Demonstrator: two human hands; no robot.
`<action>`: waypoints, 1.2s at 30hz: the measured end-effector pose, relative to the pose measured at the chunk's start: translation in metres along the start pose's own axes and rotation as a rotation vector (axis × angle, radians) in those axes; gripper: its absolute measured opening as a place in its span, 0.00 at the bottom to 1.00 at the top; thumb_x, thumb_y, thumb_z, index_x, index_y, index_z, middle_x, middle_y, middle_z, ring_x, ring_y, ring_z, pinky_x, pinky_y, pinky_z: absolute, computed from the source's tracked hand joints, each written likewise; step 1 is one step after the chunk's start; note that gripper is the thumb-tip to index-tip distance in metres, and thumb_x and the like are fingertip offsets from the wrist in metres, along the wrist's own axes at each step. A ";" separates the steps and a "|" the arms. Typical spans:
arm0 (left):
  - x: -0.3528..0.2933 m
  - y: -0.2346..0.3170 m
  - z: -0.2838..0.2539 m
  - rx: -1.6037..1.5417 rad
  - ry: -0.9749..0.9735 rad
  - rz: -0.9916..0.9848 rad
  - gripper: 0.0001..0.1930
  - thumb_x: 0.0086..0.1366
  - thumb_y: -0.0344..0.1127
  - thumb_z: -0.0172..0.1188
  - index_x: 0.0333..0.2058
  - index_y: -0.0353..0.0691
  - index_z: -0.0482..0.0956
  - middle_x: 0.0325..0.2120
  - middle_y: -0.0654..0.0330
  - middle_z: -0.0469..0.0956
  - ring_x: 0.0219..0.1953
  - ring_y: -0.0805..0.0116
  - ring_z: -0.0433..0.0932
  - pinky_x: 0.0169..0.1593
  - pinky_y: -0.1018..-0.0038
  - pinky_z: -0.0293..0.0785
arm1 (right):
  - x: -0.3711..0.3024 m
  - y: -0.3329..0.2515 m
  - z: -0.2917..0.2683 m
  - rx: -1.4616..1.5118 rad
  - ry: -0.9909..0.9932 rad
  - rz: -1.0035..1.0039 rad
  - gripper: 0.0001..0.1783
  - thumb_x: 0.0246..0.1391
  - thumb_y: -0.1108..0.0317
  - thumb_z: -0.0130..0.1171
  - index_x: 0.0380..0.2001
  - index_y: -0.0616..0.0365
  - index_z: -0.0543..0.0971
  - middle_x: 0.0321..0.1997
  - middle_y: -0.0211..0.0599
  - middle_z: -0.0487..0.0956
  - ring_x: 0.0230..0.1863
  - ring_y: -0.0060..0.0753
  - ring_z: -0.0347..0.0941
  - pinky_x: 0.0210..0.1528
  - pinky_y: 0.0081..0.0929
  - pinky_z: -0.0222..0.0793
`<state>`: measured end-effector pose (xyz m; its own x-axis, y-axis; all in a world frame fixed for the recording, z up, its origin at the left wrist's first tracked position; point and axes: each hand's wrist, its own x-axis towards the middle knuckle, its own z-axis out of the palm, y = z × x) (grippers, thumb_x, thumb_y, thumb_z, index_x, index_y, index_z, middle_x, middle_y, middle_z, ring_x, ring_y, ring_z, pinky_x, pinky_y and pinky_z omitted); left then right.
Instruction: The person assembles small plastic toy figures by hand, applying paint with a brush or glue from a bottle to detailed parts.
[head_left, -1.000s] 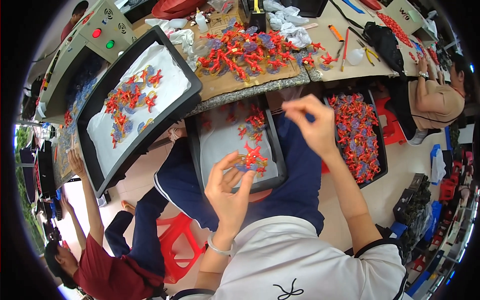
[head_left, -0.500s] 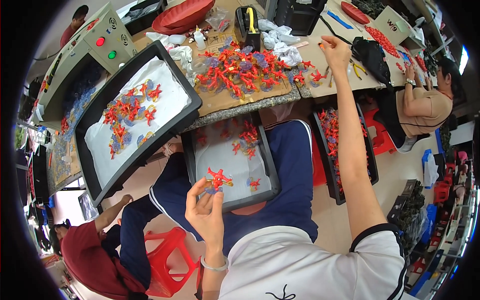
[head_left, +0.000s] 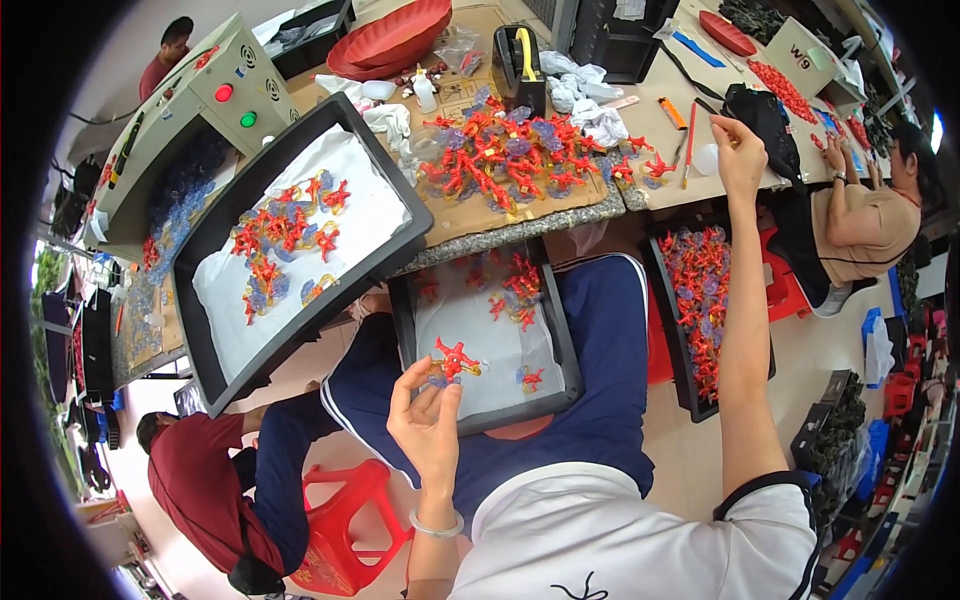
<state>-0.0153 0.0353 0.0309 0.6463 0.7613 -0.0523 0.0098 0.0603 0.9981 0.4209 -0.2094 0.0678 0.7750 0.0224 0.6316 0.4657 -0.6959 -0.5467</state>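
My left hand (head_left: 425, 425) pinches a small red branching plastic piece (head_left: 454, 358) with translucent yellow and bluish parts, held up over the tray on my lap. That black tray (head_left: 565, 360) has a pale sheet and several similar pieces in it. Out over the right part of the table is my right hand (head_left: 740, 160), its fingers closed together at the tips; whatever they hold is too small to make out. Beside it on the table lie a thin red stick (head_left: 690, 145), an orange-handled tool (head_left: 672, 113) and a white round thing (head_left: 706, 158).
A heap of red and bluish pieces (head_left: 510, 155) covers the table's middle. At left, a larger black tray (head_left: 200, 345) leans on the edge near a grey machine (head_left: 225, 65). A full black bin (head_left: 700, 310) stands at right. Co-workers sit to the left (head_left: 205, 480) and right (head_left: 865, 215).
My right hand has moved right and back toward me, uncovering the orange-handled tool and the red stick. My left hand keeps hold of the red piece. The whole view has shifted slightly.
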 end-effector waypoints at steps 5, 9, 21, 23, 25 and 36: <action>-0.001 -0.004 0.004 -0.034 0.002 -0.026 0.20 0.57 0.16 0.60 0.50 0.28 0.71 0.44 0.54 0.71 0.46 0.61 0.79 0.48 0.76 0.77 | -0.038 -0.104 0.062 0.404 -0.284 -0.171 0.09 0.52 0.68 0.60 0.35 0.59 0.83 0.33 0.40 0.83 0.36 0.34 0.79 0.41 0.27 0.71; -0.009 0.000 0.004 -0.037 0.023 -0.013 0.21 0.57 0.16 0.60 0.50 0.28 0.70 0.44 0.54 0.71 0.44 0.64 0.79 0.47 0.77 0.76 | -0.055 -0.205 0.120 0.457 -0.483 -0.602 0.09 0.50 0.66 0.60 0.30 0.60 0.83 0.28 0.44 0.81 0.33 0.45 0.74 0.39 0.38 0.70; -0.021 -0.004 -0.032 -0.060 0.169 0.050 0.19 0.58 0.17 0.58 0.49 0.26 0.71 0.42 0.56 0.72 0.40 0.69 0.79 0.44 0.80 0.74 | -0.079 -0.290 0.273 -0.100 -0.988 -0.769 0.11 0.41 0.69 0.60 0.32 0.50 0.84 0.40 0.43 0.82 0.46 0.45 0.77 0.55 0.57 0.52; -0.017 -0.002 -0.033 -0.060 0.151 0.034 0.19 0.59 0.17 0.58 0.49 0.26 0.71 0.42 0.54 0.74 0.39 0.70 0.79 0.46 0.80 0.73 | -0.071 -0.284 0.270 0.140 -0.870 -0.687 0.09 0.41 0.69 0.61 0.29 0.51 0.84 0.35 0.43 0.83 0.40 0.41 0.78 0.53 0.52 0.55; -0.014 0.001 -0.030 -0.083 0.097 0.023 0.20 0.59 0.16 0.56 0.51 0.27 0.68 0.41 0.52 0.76 0.41 0.70 0.78 0.45 0.81 0.72 | -0.061 -0.276 0.257 0.528 -0.638 -0.441 0.08 0.41 0.69 0.63 0.30 0.53 0.84 0.32 0.42 0.83 0.34 0.34 0.79 0.46 0.42 0.65; 0.010 0.008 0.002 0.206 -0.032 0.116 0.16 0.62 0.22 0.56 0.49 0.32 0.74 0.38 0.54 0.79 0.36 0.69 0.80 0.41 0.77 0.75 | -0.117 -0.228 0.015 1.022 -0.505 -0.014 0.11 0.56 0.81 0.52 0.38 0.66 0.82 0.40 0.34 0.77 0.39 0.22 0.74 0.43 0.17 0.67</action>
<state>-0.0073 0.0424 0.0380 0.6761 0.7343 0.0603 0.0878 -0.1616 0.9829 0.2304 -0.0421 0.1105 0.7427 0.4725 0.4744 0.4269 0.2117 -0.8792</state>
